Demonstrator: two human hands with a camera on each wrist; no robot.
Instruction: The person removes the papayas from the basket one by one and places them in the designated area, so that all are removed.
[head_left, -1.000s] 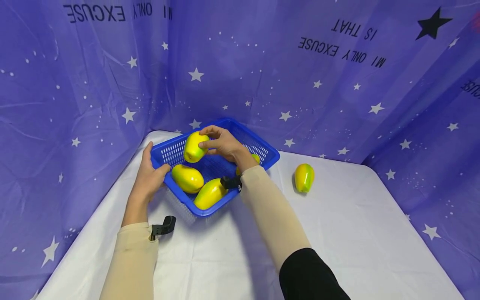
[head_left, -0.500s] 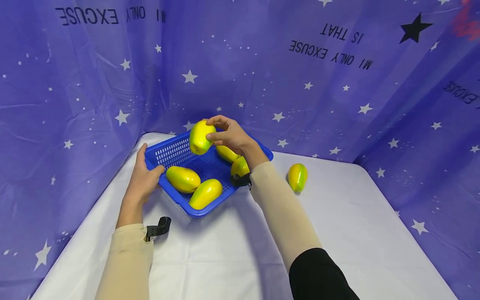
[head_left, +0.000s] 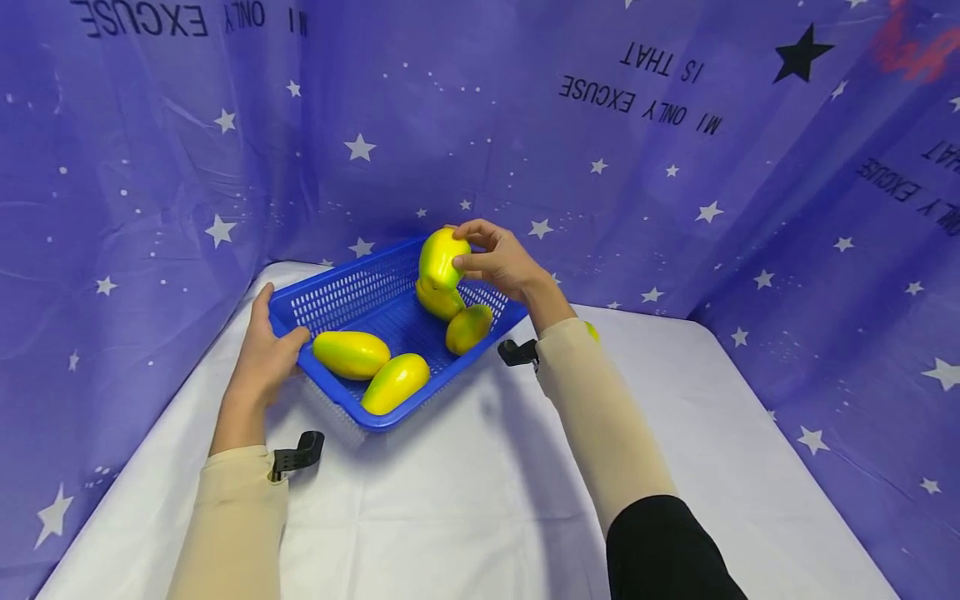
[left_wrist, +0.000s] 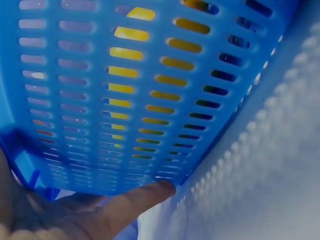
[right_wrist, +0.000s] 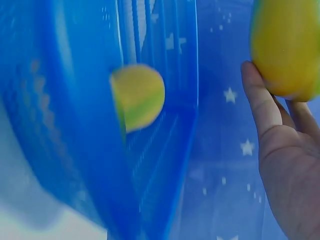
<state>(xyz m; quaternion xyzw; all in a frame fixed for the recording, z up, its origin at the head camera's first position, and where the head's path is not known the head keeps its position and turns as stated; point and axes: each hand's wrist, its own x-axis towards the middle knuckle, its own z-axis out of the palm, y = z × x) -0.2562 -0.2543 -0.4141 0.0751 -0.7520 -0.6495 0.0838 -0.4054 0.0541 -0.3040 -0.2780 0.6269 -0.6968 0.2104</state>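
Note:
My right hand [head_left: 506, 260] pinches a yellow-green mango [head_left: 442, 257] between thumb and fingers, over the far side of the blue plastic basket [head_left: 341, 398]. In the right wrist view the held mango [right_wrist: 287, 47] rests at the fingertips, outside the basket's rim. My left hand [head_left: 262, 354] grips the basket's left end, thumb over the rim; in the left wrist view a finger [left_wrist: 137, 202] lies along the slotted wall. Inside the basket, two mangoes [head_left: 351, 354] lie near the left end. Two more, one [head_left: 468, 328] by the right wall, lie under the held mango, which partly covers the farther one.
One mango [head_left: 592, 332] on the white-covered table [head_left: 435, 508] at right is mostly hidden by my right sleeve. A purple star-patterned curtain [head_left: 450, 108] rises close behind the basket and along both sides. Black camera mounts [head_left: 517, 352] stick out from both wrists.
My right hand has carried the mango rightward, from over the basket's left part to its far right. My left hand stays on the basket. The mango on the table has become mostly covered by the sleeve.

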